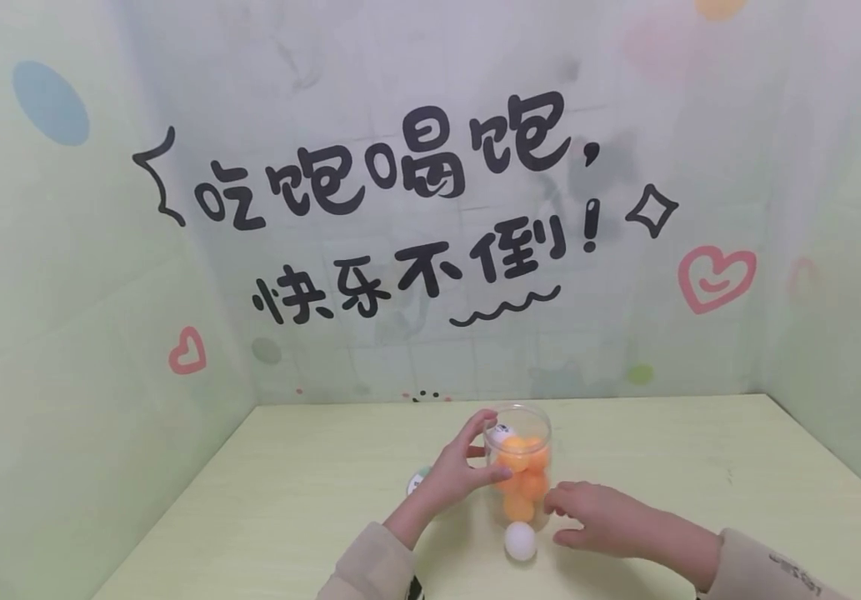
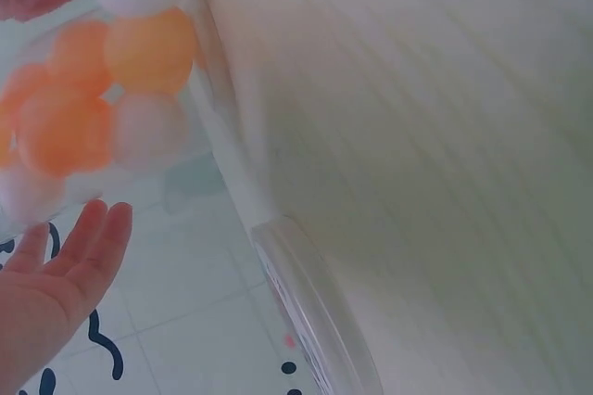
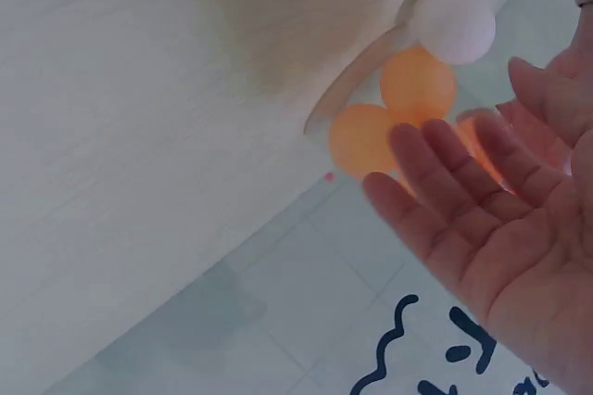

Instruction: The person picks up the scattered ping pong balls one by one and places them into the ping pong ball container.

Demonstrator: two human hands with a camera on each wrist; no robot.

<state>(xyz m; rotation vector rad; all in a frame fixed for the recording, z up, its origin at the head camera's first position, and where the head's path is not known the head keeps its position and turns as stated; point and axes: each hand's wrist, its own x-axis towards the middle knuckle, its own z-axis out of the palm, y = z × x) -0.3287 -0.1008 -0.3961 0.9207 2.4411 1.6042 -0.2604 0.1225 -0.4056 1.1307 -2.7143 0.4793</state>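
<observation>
A clear plastic jar (image 1: 526, 427) stands on the table, holding several orange balls (image 1: 528, 483) and a white one (image 1: 503, 432) near its left wall. My left hand (image 1: 458, 471) grips the jar from the left, its thumb at the front and fingers toward the far side. Close in front of the jar lies a loose white ball (image 1: 520, 542). Just right of this ball and the jar, my right hand (image 1: 603, 518) holds nothing, its fingers loosely bent. In the right wrist view its fingers (image 3: 435, 200) overlap the jar's orange balls.
A round lid (image 1: 417, 481) lies on the table (image 1: 287, 500) left of the jar, partly hidden by the left wrist. Behind the table hangs a pale backdrop (image 1: 370, 358) with large dark characters, and similar panels flank both sides.
</observation>
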